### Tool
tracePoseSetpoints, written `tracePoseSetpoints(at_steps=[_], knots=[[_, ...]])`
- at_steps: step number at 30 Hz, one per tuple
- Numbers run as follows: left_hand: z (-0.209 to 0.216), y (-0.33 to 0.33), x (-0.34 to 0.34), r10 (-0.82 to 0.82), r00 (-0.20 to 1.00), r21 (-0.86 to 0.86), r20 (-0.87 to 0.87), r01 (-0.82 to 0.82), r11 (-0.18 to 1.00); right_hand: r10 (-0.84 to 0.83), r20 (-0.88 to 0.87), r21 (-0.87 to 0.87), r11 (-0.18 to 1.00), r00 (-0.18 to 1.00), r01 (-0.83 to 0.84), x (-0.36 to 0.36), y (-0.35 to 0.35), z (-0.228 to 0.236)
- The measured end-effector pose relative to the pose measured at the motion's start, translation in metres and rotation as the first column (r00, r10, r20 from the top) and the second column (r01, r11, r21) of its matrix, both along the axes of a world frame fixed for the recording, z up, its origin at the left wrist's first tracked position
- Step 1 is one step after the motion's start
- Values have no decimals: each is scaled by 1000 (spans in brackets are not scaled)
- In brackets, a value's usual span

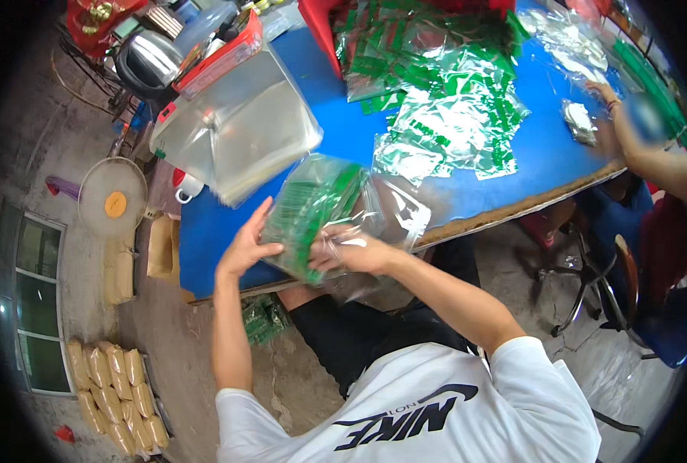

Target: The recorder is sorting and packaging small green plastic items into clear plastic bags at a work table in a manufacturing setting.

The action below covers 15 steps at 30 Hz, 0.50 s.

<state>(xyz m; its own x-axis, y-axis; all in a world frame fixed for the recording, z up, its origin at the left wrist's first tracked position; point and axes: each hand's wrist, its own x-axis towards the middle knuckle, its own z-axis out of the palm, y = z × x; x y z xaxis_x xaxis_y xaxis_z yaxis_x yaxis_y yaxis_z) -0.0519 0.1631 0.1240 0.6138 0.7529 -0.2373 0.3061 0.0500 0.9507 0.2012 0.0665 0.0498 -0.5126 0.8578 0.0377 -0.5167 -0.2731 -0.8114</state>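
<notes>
A stack of clear plastic bags with green print (312,204) is upright and tilted at the table's near edge, between my two hands. My left hand (243,245) is at the stack's left side, with thumb and fingers spread and the thumb touching its edge. Closed over the stack's lower right part is my right hand (349,251), its fingers partly hidden by shiny film and blurred. Loose clear film (405,216) sticks out to the right of the stack.
A pile of green-printed bags (451,108) covers the far middle of the blue table (216,243). Clear bags in a stack (258,123) lie at the left, near a kettle (149,60) and white mug (187,187). At right, another person's arm (644,147) reaches over the table.
</notes>
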Motion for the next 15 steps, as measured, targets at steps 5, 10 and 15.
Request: tracePoseSetpoints(at_steps=[5,10,15], knots=[[31,26,24,76,919,571,-388,174,802,93,-178,-263,955,980,-139,-15,-38,12],[-21,-32,92,412,697,803,-586,435,408,348,311,53,923,884,-382,60,-59,64],[-44,-35,98,390,739,823,-550,399,406,-777,578,784,444,-249,433,181,28,32]])
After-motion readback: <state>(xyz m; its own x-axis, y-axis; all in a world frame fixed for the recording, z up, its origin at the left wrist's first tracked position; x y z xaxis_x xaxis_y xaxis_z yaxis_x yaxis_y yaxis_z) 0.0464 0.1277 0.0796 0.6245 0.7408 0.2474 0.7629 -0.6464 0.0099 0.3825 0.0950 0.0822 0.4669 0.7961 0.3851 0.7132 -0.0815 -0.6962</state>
